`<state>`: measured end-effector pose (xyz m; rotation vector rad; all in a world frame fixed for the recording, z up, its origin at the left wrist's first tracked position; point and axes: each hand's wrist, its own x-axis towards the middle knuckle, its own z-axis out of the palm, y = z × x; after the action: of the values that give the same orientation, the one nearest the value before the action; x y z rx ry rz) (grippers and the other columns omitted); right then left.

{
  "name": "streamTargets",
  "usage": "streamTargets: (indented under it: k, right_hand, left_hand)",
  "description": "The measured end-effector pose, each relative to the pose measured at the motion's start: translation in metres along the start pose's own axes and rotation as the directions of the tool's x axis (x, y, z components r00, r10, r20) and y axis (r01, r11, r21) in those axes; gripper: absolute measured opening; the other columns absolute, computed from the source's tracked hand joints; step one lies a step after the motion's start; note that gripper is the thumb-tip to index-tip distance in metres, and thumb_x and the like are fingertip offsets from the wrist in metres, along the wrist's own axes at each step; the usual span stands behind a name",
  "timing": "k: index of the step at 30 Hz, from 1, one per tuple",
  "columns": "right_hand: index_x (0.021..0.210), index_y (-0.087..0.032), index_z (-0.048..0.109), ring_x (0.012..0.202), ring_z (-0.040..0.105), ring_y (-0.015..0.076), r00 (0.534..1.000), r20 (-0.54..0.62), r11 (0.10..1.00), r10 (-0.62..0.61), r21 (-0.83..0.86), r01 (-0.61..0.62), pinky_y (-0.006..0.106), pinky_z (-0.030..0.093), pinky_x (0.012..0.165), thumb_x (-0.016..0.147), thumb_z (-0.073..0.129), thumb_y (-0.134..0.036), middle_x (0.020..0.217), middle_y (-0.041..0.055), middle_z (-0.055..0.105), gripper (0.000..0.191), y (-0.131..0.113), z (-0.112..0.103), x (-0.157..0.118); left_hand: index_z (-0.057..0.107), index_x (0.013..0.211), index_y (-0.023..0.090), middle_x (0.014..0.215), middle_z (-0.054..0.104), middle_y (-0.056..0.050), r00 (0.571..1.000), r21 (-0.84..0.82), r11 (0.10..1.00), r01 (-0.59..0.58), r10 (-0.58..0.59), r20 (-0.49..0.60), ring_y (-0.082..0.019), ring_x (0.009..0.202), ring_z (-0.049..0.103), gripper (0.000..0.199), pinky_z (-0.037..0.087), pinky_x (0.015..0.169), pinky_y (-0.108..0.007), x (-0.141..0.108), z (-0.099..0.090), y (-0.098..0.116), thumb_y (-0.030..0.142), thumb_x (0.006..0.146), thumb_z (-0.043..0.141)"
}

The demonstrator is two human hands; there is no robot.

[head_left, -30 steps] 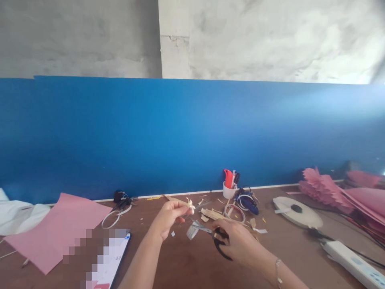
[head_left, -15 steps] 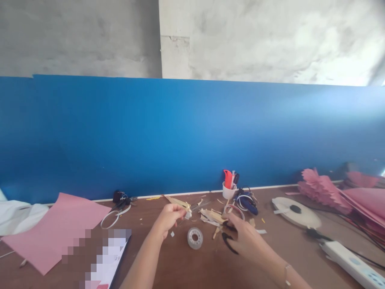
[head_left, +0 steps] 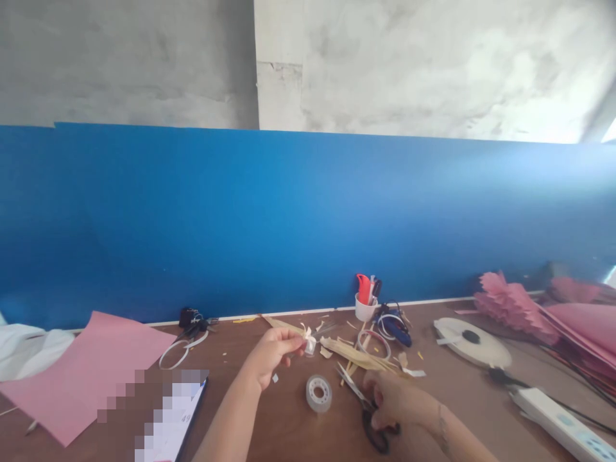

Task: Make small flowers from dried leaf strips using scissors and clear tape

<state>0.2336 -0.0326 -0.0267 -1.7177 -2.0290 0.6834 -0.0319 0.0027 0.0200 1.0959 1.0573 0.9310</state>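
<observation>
My left hand (head_left: 276,353) pinches a small white and cream bow-like piece (head_left: 309,341) between thumb and fingertips; a clear bit hangs from it, and its exact kind I cannot make out. Below and to its right stands a roll of clear tape (head_left: 318,393). My right hand (head_left: 392,399) has its fingers curled at the black handles of a pair of scissors (head_left: 359,391). The slightly parted blades point away and to the left, low over the table. Just beyond them lie cream, straw-like strips (head_left: 353,353) in a loose pile.
Behind the pile stand a white cup of pens (head_left: 366,309) and a blue object (head_left: 397,328). Pink paper (head_left: 91,378) and a phone (head_left: 180,417) lie left. Rightward are a white ribbon reel (head_left: 471,343), a power strip (head_left: 561,420) and pink pleated paper (head_left: 517,301).
My right hand has come nearer and to the right with the scissors, off the strips, so the blades now show. The left hand holds its piece slightly further right. The tape roll appears shifted slightly.
</observation>
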Motion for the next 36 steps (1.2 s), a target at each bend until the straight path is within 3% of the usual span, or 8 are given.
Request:
streamTargets:
  k: [2,7,11,15,20,24,29,36]
  right_hand:
    - [0.057,-0.017,0.069,0.033,0.049,0.0116,1.000,0.010,0.999,-0.012,0.050,0.012,0.019,0.034,0.032,0.054,0.067,-0.014,0.037,-0.0078,0.055,0.005,-0.012,-0.007,0.004]
    - [0.084,-0.016,0.072,0.057,0.059,0.0118,0.994,-0.069,0.954,-0.079,0.284,0.095,0.016,0.042,0.046,0.078,0.057,-0.033,0.069,-0.0001,0.070,0.023,-0.071,0.001,0.017]
    - [0.072,-0.016,0.061,0.050,0.049,0.0100,0.985,-0.174,0.827,-0.018,0.550,0.113,0.018,0.036,0.042,0.079,0.057,-0.044,0.061,-0.0002,0.060,0.029,-0.100,0.011,0.022]
    - [0.071,-0.017,0.062,0.052,0.052,0.0112,0.999,-0.019,0.954,-0.037,0.296,0.041,0.020,0.041,0.048,0.083,0.044,-0.034,0.060,0.0004,0.061,0.027,-0.088,0.009,0.011]
    - [0.041,-0.018,0.057,0.040,0.053,0.0131,0.964,0.263,1.000,-0.029,0.017,0.026,0.021,0.036,0.041,0.058,0.060,-0.013,0.039,-0.0018,0.055,0.019,-0.068,0.031,-0.017]
    - [0.042,-0.017,0.059,0.059,0.063,0.0227,0.989,0.148,0.962,-0.017,-0.268,0.056,0.030,0.045,0.059,0.053,0.063,-0.008,0.050,0.0054,0.063,0.015,-0.066,0.051,-0.018]
    - [0.083,-0.016,0.071,0.086,0.063,0.0270,0.987,0.049,0.942,-0.155,-0.293,0.163,0.036,0.046,0.076,0.070,0.053,-0.010,0.092,0.0132,0.068,0.023,-0.064,0.054,0.002]
    - [0.062,-0.017,0.062,0.089,0.058,0.0209,0.956,-0.052,0.949,-0.289,-0.143,0.280,0.031,0.043,0.085,0.073,0.059,-0.016,0.089,0.0058,0.064,0.011,-0.066,0.047,0.027]
  left_hand:
    - [0.064,0.066,0.015,0.073,0.067,-0.005,1.000,0.002,1.000,-0.021,0.021,0.007,-0.016,0.072,0.056,0.027,0.030,0.055,-0.024,-0.005,0.004,0.005,0.036,0.057,0.078]
    - [0.064,0.065,0.015,0.069,0.066,-0.005,0.994,-0.011,0.996,-0.093,0.094,0.063,-0.015,0.069,0.054,0.026,0.030,0.054,-0.024,-0.019,0.014,0.014,0.038,0.061,0.075]
    - [0.065,0.065,0.015,0.070,0.066,-0.005,0.985,-0.016,0.985,-0.170,0.170,0.024,-0.014,0.065,0.052,0.024,0.030,0.052,-0.024,-0.022,0.014,0.018,0.038,0.064,0.073]
    - [0.068,0.069,0.015,0.081,0.070,-0.007,0.957,-0.031,0.968,-0.250,0.242,-0.163,-0.015,0.070,0.054,0.020,0.032,0.053,-0.023,-0.021,0.003,0.024,0.035,0.066,0.071]
    - [0.068,0.069,0.016,0.087,0.072,-0.009,0.952,-0.042,0.967,-0.251,0.239,-0.193,-0.017,0.076,0.058,0.022,0.034,0.054,-0.023,-0.024,-0.005,0.030,0.037,0.066,0.072]
    - [0.068,0.069,0.016,0.088,0.072,-0.009,0.954,-0.059,0.968,-0.246,0.231,-0.189,-0.017,0.077,0.057,0.022,0.033,0.053,-0.023,-0.027,-0.002,0.032,0.037,0.065,0.072]
    - [0.066,0.068,0.016,0.090,0.071,-0.009,0.954,-0.084,0.965,-0.249,0.229,-0.193,-0.017,0.079,0.055,0.020,0.033,0.055,-0.022,-0.028,-0.001,0.031,0.036,0.067,0.071]
    - [0.066,0.071,0.017,0.083,0.069,-0.006,0.927,-0.035,0.948,-0.316,0.301,-0.222,-0.015,0.071,0.052,0.019,0.034,0.059,-0.024,-0.027,-0.002,0.029,0.037,0.072,0.068]
